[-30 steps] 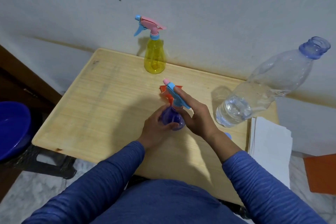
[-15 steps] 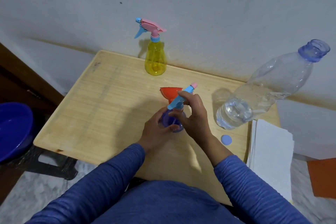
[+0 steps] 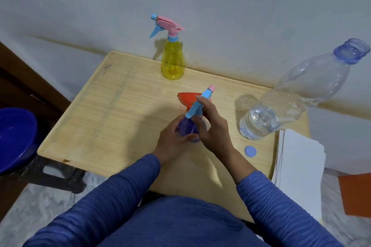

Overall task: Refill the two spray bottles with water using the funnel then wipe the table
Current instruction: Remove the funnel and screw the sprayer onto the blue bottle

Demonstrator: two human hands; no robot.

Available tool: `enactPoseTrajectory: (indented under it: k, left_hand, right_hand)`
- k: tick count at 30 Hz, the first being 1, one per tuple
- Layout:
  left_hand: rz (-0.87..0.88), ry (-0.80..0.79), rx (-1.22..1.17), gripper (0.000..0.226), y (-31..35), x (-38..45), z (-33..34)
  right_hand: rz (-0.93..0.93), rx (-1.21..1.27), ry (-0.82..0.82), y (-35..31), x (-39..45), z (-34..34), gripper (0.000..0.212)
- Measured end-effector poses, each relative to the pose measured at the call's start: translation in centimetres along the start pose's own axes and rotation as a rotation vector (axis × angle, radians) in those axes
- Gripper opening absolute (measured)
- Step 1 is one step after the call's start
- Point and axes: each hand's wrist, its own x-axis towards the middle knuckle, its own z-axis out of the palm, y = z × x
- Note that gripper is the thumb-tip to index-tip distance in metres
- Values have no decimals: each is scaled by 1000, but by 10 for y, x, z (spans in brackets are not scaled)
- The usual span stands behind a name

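Pale plaster wall backs a small wooden tabletop (image 3: 112, 106), where the purple spray bottle (image 3: 189, 129) stands near the middle with both hands on it. The left hand (image 3: 172, 142) wraps its curled fingers round the bottle's body, and the right hand (image 3: 213, 126) pinches the blue spray head (image 3: 197, 104), apparently turning it on the neck; whether it is being unscrewed or tightened cannot be told. The orange funnel (image 3: 187, 99) lies just behind the purple bottle, partly hidden by the spray head. The yellow spray bottle (image 3: 172, 62), its pink and blue trigger fitted, stands at the far edge, well apart. To the right the big clear water bottle (image 3: 297, 104) stands uncapped and about a third full, its blue cap (image 3: 250, 151) lying on the wood near a stack of white paper (image 3: 301, 164). The likeliest slip is the small, light bottle tipping if the twist outruns the left hand's hold, knocking the funnel. A stray elbow could also topple the open water bottle onto the paper beside it.
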Motion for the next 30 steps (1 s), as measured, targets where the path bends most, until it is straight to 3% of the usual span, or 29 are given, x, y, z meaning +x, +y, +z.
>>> enactPoseTrajectory:
  k: [4, 8, 13, 17, 20, 22, 26, 30]
  left_hand:
    - [11, -5, 6, 66, -1, -2, 0]
    - [13, 10, 21, 63, -3, 0, 0]
    - [27, 13, 2, 61, -2, -2, 1]
    - [11, 15, -14, 62, -1, -1, 0]
    - [9, 17, -18, 62, 1, -2, 0]
    - [16, 18, -25, 57, 2, -3, 2]
    - [-11, 32, -1, 58, -2, -1, 1]
    - [-14, 28, -9, 63, -4, -1, 2]
  right_hand:
    - [9, -140, 112, 5, 7, 7, 54]
    - [8, -39, 26, 1, -1, 6, 60]
    - [35, -97, 118, 2, 5, 9, 60]
    - [58, 0, -15, -3, 2, 3, 62]
    - [71, -4, 83, -2, 3, 10, 56]
    - [116, -18, 131, -4, 6, 15, 63]
    - [96, -8, -15, -6, 5, 12, 75]
    - [69, -61, 58, -4, 4, 15, 66]
